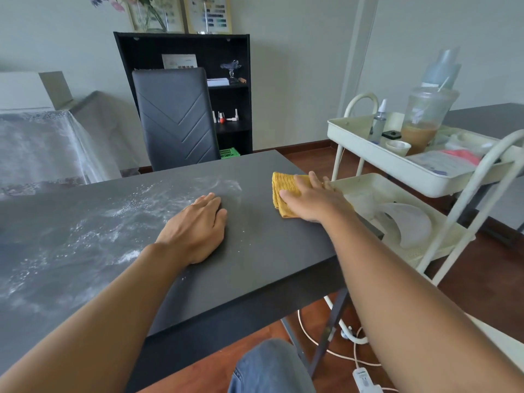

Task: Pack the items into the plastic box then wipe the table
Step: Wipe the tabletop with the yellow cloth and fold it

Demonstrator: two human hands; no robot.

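Observation:
A folded yellow cloth [283,185] lies near the right edge of the dark grey table [255,256]. My right hand [312,198] presses flat on top of it, fingers spread over the fabric. My left hand [198,226] rests palm down on the bare tabletop, a little left of the cloth, holding nothing. White powdery smears [93,231] cover the left and middle of the table. No plastic box is visible on the table.
A cream two-tier cart [397,165] stands close against the table's right edge, carrying a drink cup [422,120], a spray bottle [378,120] and packets. A black chair [175,117] sits behind the table, before a black shelf [232,89]. Cables [354,353] lie on the floor.

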